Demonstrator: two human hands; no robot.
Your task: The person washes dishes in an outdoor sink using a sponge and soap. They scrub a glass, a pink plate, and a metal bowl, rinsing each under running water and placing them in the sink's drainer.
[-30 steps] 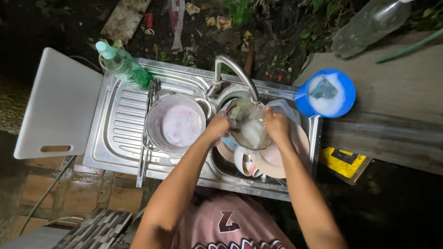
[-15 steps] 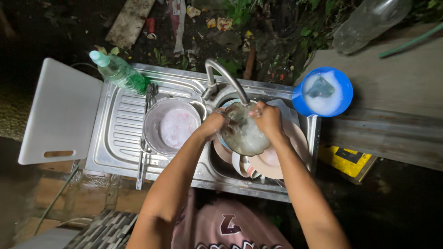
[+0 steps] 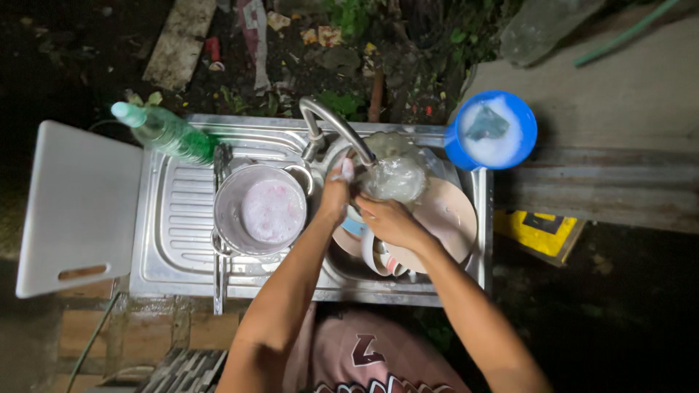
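Steel sink (image 3: 167,218) outdoors | both hands' grip clamped on glass bowl (image 3: 397,178) | tap (image 3: 331,124) above | pot (image 3: 262,211) beside

Head camera looking straight down from above sink (image 3: 182,218), fairly near. Forearms entering from bottom edge, hands meeting under tap (image 3: 331,124) at centre. Ground behind sink filling top. Only one view.

Open room on the ribbed drainboard (image 3: 178,218) left of the pot (image 3: 261,209). Blocked far by faucet (image 3: 331,127) and green bottle (image 3: 166,132); basin crowded with plates (image 3: 448,218).
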